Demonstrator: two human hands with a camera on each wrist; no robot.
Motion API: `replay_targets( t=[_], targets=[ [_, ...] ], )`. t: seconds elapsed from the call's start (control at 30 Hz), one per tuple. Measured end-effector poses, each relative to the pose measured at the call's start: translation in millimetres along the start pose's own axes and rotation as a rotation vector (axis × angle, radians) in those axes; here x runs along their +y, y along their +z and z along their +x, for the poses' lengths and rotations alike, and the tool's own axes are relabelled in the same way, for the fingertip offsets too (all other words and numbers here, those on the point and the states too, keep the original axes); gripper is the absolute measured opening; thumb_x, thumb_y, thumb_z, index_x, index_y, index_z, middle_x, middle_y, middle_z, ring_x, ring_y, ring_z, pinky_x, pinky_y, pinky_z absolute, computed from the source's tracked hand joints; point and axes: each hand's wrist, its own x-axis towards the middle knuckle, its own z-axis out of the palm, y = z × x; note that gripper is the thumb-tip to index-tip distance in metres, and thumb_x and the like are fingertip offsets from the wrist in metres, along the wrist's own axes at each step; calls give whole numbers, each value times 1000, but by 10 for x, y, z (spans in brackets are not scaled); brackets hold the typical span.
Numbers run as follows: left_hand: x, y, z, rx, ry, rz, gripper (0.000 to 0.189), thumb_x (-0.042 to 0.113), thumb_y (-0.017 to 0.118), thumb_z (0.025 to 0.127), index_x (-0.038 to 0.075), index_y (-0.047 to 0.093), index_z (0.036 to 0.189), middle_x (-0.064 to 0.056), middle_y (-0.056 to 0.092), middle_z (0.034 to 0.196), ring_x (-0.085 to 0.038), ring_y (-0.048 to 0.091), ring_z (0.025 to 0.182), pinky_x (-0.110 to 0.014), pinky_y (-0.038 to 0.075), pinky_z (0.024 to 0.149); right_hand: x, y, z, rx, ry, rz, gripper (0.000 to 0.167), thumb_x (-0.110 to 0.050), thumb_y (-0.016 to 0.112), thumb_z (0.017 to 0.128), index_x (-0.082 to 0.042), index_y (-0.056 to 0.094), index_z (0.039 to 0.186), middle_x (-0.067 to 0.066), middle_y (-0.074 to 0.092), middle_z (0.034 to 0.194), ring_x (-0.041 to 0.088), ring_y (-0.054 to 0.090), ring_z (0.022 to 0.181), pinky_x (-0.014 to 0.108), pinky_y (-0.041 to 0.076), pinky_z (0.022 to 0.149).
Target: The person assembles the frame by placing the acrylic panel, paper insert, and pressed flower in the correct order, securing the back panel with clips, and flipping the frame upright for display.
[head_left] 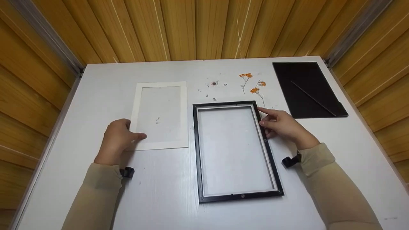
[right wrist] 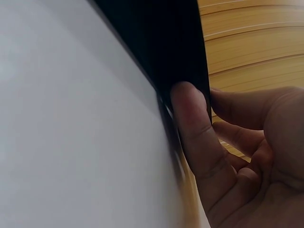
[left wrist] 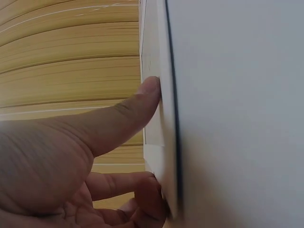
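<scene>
Sleeves: nearest the camera, a left olive-beige fabric sleeve (head_left: 92,198) and a right olive-beige fabric sleeve (head_left: 342,191) reach forward, with a small black device (head_left: 128,172) at the left cuff and another black device (head_left: 290,161) at the right cuff.
Left grip: the left hand (head_left: 116,139) holds the lower left corner of a flat white rectangular border with a large rectangular window (head_left: 184,115); its thumb lies on the upper face and its other fingers bend at the left edge.
Right grip: the right hand (head_left: 282,124) pinches the right rail of a black rectangular frame with a pale inner lip (head_left: 197,153) narrowly between thumb and fingers, near the upper right corner.
White border: just left of the frame, apart from it; whether a clear sheet fills its window, I cannot tell.
Black frame: right of centre, its long sides running away from the person.
Flowers: beyond the frame's upper right corner lie three thin-stemmed orange sprigs (head_left: 245,76), near one another.
Specks: left of the sprigs, small dark bits surround a round dark spot (head_left: 214,83).
Black panel: at the far right lies a flat black rectangular panel (head_left: 297,73), a thin slanting strip (head_left: 311,97) across it.
Table: all these things are on a white tabletop (head_left: 153,188).
Walls: yellow-brown wood-patterned panelling (head_left: 179,28) rises behind and at both sides.
</scene>
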Motion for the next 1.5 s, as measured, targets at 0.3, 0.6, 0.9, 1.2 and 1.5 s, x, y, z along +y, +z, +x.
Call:
replay_targets(
  t=[0.3,0.6,0.9,1.2,1.5],
  targets=[
    [33,-18,-22,-43,-8,-15,79,20,87,98,-13,52,159,-33,64,151,-48,63,137,-65,56,117,-13,-7,-17,0,8,-19,71,-6,67,112,-9,38,176,5,65,107,10,70,74,33,72,73],
    [28,-35,-3,-35,2,-22,72,14,80,101,-14,50,160,-33,66,147,-47,67,133,-60,61,111,-27,-10,-27,3,9,-12,71,-6,68,111,-10,39,176,6,67,107,11,72,73,35,73,73],
    [20,-48,12,-25,17,-26,57,10,74,107,-15,56,155,-27,68,130,-40,66,121,-55,61,105,-56,-23,-23,12,11,-21,72,-6,69,111,-11,40,176,3,67,103,10,70,71,35,72,72],
    [-11,-46,16,4,23,20,51,13,64,105,-14,61,149,-31,66,135,-43,64,120,-57,59,102,-37,-12,-20,14,14,2,72,-5,70,110,-9,39,176,1,67,102,10,69,71,35,72,72],
    [-74,-76,25,37,3,-37,58,18,67,99,-9,56,150,-28,66,136,-39,66,112,-44,57,87,-20,3,-13,10,16,-9,73,-6,71,110,-9,38,176,1,67,104,10,69,71,34,72,71]
  ],
)
